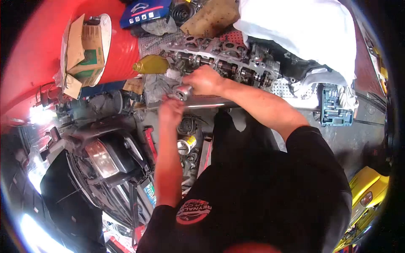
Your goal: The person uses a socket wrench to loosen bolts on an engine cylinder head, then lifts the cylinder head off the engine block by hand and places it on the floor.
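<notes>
My right hand (205,80) is closed around a round, shiny metal part with a ring-shaped end (183,92), held over the near-left edge of the workbench. Just below that part is my left hand (171,113), smeared by motion, its fingertips close to the ring end. Beyond my right hand lies an engine cylinder head (223,63) with its camshafts exposed. A yellow-green oil bottle (152,64) rests on its side to the left of the head. Crumpled grey cloth (158,89) lies on the bench beside my hands.
A blue socket set case (336,105) sits open at the bench's right end. White cloth (299,33) covers something at the back right. Far left, a cardboard box (86,55) stands against a red surface. A car headlight (102,158) is at lower left, a yellow vehicle (369,189) at lower right.
</notes>
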`<state>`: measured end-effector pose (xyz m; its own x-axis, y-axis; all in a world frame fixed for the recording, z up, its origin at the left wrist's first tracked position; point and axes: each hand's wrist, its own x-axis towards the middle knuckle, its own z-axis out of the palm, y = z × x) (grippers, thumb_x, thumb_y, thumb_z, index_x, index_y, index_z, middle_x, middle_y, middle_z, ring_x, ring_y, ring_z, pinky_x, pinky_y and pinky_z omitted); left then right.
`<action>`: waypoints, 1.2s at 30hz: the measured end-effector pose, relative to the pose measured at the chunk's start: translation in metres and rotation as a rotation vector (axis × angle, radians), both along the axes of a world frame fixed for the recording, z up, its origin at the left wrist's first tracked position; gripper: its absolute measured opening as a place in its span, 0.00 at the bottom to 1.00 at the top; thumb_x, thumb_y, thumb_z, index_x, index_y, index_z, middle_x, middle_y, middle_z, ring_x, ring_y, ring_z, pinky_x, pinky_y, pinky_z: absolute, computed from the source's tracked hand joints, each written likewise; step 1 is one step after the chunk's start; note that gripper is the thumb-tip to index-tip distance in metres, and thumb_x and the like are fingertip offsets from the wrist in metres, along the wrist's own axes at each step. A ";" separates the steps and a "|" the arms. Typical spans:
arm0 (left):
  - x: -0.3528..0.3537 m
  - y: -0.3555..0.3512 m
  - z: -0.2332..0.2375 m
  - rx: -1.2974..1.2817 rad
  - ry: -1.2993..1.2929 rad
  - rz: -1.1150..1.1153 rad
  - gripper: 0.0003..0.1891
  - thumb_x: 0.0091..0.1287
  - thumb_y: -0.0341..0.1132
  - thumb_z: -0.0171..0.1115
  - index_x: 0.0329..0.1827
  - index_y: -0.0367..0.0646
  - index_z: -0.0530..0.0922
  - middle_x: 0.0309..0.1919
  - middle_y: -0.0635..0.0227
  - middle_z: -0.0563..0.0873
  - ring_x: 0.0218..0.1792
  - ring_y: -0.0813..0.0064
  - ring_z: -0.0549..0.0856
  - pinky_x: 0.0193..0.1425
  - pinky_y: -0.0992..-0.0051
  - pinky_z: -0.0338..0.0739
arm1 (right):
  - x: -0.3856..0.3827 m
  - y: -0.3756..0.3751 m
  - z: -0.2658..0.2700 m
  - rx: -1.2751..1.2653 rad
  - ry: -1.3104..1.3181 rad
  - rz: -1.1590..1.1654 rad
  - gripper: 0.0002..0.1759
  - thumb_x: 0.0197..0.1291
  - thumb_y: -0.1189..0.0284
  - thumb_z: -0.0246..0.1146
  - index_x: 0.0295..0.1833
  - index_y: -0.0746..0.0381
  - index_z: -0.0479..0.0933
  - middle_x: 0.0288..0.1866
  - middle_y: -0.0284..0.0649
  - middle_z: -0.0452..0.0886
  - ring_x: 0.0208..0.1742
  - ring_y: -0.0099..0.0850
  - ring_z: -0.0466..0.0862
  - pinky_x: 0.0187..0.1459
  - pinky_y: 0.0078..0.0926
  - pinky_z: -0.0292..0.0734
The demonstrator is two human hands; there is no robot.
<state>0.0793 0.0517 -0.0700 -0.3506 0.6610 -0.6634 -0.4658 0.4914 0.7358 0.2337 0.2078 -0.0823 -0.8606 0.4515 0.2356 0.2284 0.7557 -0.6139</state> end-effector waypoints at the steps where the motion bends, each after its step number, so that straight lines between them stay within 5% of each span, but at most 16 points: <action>1: -0.040 0.023 0.003 0.224 -0.155 0.221 0.12 0.61 0.21 0.52 0.47 0.38 0.74 0.32 0.65 0.82 0.28 0.78 0.76 0.32 0.81 0.76 | 0.004 0.002 0.001 0.005 0.014 0.008 0.12 0.46 0.67 0.63 0.39 0.52 0.80 0.29 0.41 0.85 0.32 0.43 0.86 0.35 0.43 0.81; 2: -0.024 0.062 0.039 0.303 0.040 0.274 0.15 0.60 0.19 0.48 0.47 0.42 0.77 0.33 0.65 0.84 0.25 0.82 0.75 0.31 0.84 0.74 | 0.009 -0.001 0.000 0.004 0.022 0.029 0.12 0.46 0.67 0.63 0.40 0.53 0.80 0.29 0.41 0.85 0.32 0.44 0.86 0.35 0.43 0.81; 6: 0.058 0.079 0.118 0.387 1.325 -0.629 0.16 0.64 0.25 0.52 0.52 0.48 0.80 0.40 0.67 0.87 0.35 0.74 0.85 0.42 0.76 0.82 | 0.002 0.001 -0.020 0.057 0.092 0.071 0.07 0.46 0.65 0.65 0.29 0.54 0.75 0.25 0.41 0.81 0.31 0.44 0.84 0.32 0.42 0.77; 8: 0.116 0.040 0.110 0.708 1.184 -0.926 0.16 0.61 0.27 0.55 0.51 0.46 0.81 0.43 0.66 0.88 0.40 0.68 0.87 0.46 0.70 0.82 | 0.002 0.003 -0.024 0.050 0.113 0.115 0.07 0.46 0.66 0.65 0.29 0.54 0.74 0.26 0.40 0.81 0.31 0.42 0.84 0.31 0.42 0.77; 11: 0.119 -0.022 0.053 0.117 1.336 -1.286 0.17 0.58 0.25 0.57 0.50 0.48 0.83 0.47 0.64 0.88 0.45 0.67 0.88 0.50 0.71 0.82 | 0.011 0.000 -0.017 0.128 0.069 0.140 0.08 0.43 0.66 0.65 0.28 0.54 0.73 0.25 0.37 0.80 0.30 0.41 0.84 0.32 0.42 0.77; 14: 0.022 -0.044 -0.031 0.085 0.917 -0.778 0.08 0.58 0.25 0.54 0.33 0.41 0.82 0.45 0.63 0.89 0.33 0.73 0.86 0.35 0.72 0.81 | 0.010 -0.004 -0.026 0.160 0.102 0.141 0.09 0.40 0.67 0.65 0.28 0.56 0.73 0.24 0.37 0.80 0.31 0.41 0.84 0.32 0.42 0.78; 15: 0.020 -0.006 0.018 -0.417 0.402 -0.446 0.04 0.54 0.23 0.53 0.24 0.38 0.76 0.40 0.58 0.89 0.22 0.74 0.79 0.22 0.75 0.71 | 0.008 -0.004 -0.026 0.149 0.137 0.118 0.09 0.39 0.68 0.65 0.28 0.56 0.73 0.24 0.37 0.80 0.31 0.41 0.84 0.33 0.42 0.78; 17: -0.025 0.011 0.005 -0.081 -0.047 0.103 0.03 0.54 0.22 0.51 0.29 0.36 0.74 0.25 0.66 0.82 0.16 0.78 0.73 0.17 0.78 0.61 | 0.004 -0.006 -0.027 0.131 0.162 0.084 0.09 0.39 0.68 0.65 0.29 0.56 0.74 0.25 0.38 0.80 0.31 0.41 0.84 0.34 0.41 0.79; 19: -0.014 0.056 0.049 0.002 0.075 0.089 0.09 0.57 0.22 0.48 0.36 0.35 0.77 0.26 0.68 0.82 0.21 0.76 0.79 0.19 0.76 0.64 | 0.001 -0.003 -0.029 0.131 0.142 0.059 0.09 0.38 0.69 0.65 0.29 0.56 0.75 0.25 0.38 0.80 0.31 0.41 0.84 0.35 0.41 0.79; 24: 0.091 0.048 0.091 0.367 1.503 -0.539 0.12 0.58 0.25 0.54 0.42 0.43 0.81 0.32 0.62 0.86 0.29 0.68 0.85 0.30 0.67 0.80 | 0.005 0.004 -0.029 0.161 0.163 0.121 0.11 0.41 0.66 0.67 0.30 0.55 0.74 0.26 0.37 0.80 0.32 0.40 0.84 0.34 0.40 0.79; 26: 0.110 0.010 0.074 0.726 1.390 -0.827 0.13 0.58 0.26 0.56 0.45 0.44 0.82 0.33 0.58 0.85 0.34 0.62 0.87 0.37 0.65 0.82 | 0.010 0.005 -0.020 0.141 0.084 0.166 0.11 0.42 0.65 0.67 0.30 0.54 0.73 0.26 0.37 0.80 0.32 0.39 0.83 0.34 0.40 0.78; 28: 0.107 -0.045 0.030 0.436 1.351 -1.026 0.14 0.59 0.27 0.56 0.46 0.43 0.83 0.33 0.57 0.86 0.33 0.62 0.87 0.36 0.65 0.82 | 0.008 0.004 -0.035 0.205 0.109 0.171 0.12 0.42 0.65 0.67 0.29 0.55 0.72 0.24 0.35 0.78 0.31 0.39 0.83 0.32 0.40 0.77; 30: 0.065 -0.069 -0.019 0.135 1.214 -0.843 0.12 0.61 0.27 0.57 0.44 0.48 0.84 0.37 0.64 0.88 0.29 0.71 0.87 0.34 0.70 0.82 | 0.007 0.000 -0.038 0.214 0.142 0.144 0.12 0.41 0.66 0.67 0.29 0.55 0.72 0.24 0.35 0.78 0.32 0.38 0.83 0.34 0.38 0.77; 32: 0.019 -0.040 -0.009 -0.298 0.431 -0.410 0.13 0.60 0.26 0.56 0.46 0.45 0.84 0.32 0.68 0.88 0.18 0.77 0.79 0.23 0.77 0.73 | 0.007 0.002 -0.037 0.242 0.187 0.135 0.08 0.44 0.66 0.65 0.28 0.55 0.73 0.23 0.35 0.79 0.30 0.39 0.84 0.33 0.40 0.78; 34: -0.022 -0.005 -0.025 -0.196 -0.164 0.228 0.12 0.60 0.26 0.57 0.45 0.40 0.84 0.29 0.69 0.85 0.15 0.83 0.70 0.17 0.82 0.60 | 0.006 -0.003 -0.038 0.261 0.208 0.132 0.06 0.45 0.66 0.63 0.28 0.55 0.74 0.22 0.36 0.80 0.29 0.39 0.84 0.33 0.40 0.79; 36: -0.018 0.036 0.021 0.010 0.004 0.221 0.10 0.61 0.26 0.56 0.41 0.38 0.83 0.28 0.69 0.84 0.17 0.84 0.70 0.18 0.85 0.58 | 0.000 -0.003 -0.044 0.282 0.210 0.120 0.06 0.45 0.67 0.63 0.29 0.54 0.75 0.23 0.36 0.80 0.28 0.38 0.84 0.33 0.40 0.79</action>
